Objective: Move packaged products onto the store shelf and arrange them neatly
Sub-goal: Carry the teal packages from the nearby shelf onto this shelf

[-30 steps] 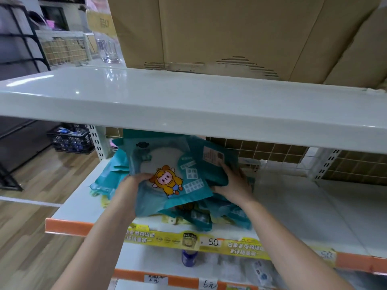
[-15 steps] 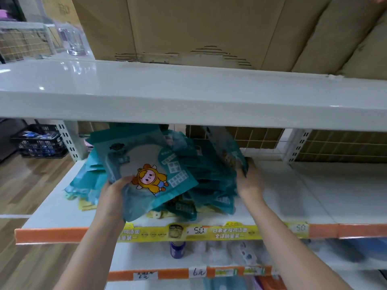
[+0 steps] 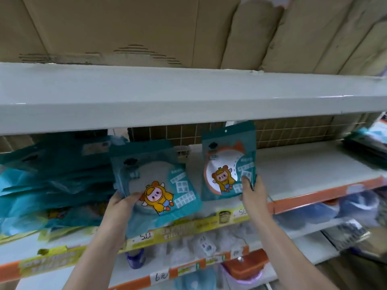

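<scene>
The right hand (image 3: 250, 190) grips one teal packet (image 3: 228, 162) standing tall – bare shelf (image 3: 314, 170) at its 3 o'clock – while the left hand (image 3: 123, 203) grips a tilted packet (image 3: 155, 185) beside the pile (image 3: 54, 181).

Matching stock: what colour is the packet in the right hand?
Teal packet, head view.

Two teal cartoon packets (image 3: 157, 185) upright
</scene>
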